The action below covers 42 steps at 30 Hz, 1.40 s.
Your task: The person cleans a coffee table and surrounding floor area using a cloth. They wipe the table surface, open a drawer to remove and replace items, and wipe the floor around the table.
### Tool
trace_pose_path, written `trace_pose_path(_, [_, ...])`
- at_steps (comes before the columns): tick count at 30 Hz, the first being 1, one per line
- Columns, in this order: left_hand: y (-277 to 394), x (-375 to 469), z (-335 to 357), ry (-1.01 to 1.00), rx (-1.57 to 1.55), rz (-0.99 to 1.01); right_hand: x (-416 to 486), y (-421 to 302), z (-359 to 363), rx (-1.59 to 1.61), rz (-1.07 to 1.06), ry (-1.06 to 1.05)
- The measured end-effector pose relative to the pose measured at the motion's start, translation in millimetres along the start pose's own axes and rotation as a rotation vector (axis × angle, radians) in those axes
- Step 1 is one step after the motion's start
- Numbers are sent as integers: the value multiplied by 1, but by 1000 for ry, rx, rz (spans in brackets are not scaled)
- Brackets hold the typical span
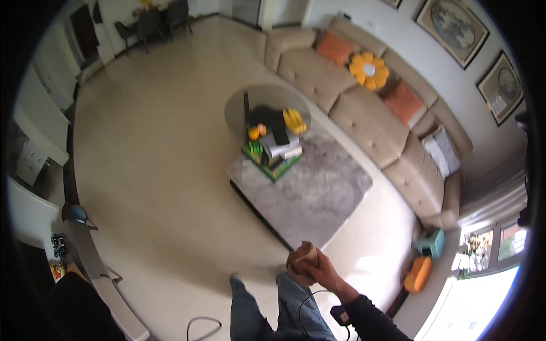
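Note:
My right hand (319, 270) is closed around a crumpled brown object (301, 261), which looks like a paper bag. It is held in front of my legs, near the close corner of a grey rectangular coffee table (315, 196). Whatever the crumpled object contains is hidden. A black cable (303, 307) hangs below my right wrist, beside a small dark box (340, 315). My left hand is out of view. Before me on the table sit a green patterned tray (275, 174), a stack of papers (273, 147) and a small cream box (292, 153).
A round glass tabletop (236, 113) bears yellow bananas (294, 120) and an orange fruit (254, 133). A beige sofa (367, 123) runs along the right. Near the window are a teal case (431, 244) and an orange case (418, 275). A low cabinet (91, 255) lines the left.

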State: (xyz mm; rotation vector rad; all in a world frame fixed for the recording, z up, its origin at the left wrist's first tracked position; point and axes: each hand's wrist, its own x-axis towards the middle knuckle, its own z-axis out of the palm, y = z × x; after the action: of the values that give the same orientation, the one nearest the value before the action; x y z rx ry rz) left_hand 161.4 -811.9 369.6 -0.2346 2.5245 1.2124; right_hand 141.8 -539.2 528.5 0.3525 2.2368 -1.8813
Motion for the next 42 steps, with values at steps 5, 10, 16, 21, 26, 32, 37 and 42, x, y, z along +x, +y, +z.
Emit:
trace_pose_path(5, [-49,-42,15,-121,-39,-70,-17,57,40,-35,168,-9])
trace_pose_path(10, [-96,-97,41,-197,-40,-185,-24,125,63,-119,370,-91])
trace_pose_path(16, [-160,-130,71,-286,31,-232,-18,219,76,-185,252,-141])
trace_pose_path(21, [-206,-62,105,-317,92,-92,7,326,90,-371,56,-246])
trace_pose_path(26, [-205,42,116,-344,140,214,39,423,112,-94,287,-141])
trace_pose_path(32, [-154,144,96,-405,185,619,102,497,109,-166,191,-177])
trace_pose_path(37, [-140,183,108,-448,207,784,154,542,120,112,13,-104])
trace_pose_path(42, [-145,202,116,-475,190,931,196,578,138,108,-93,140])
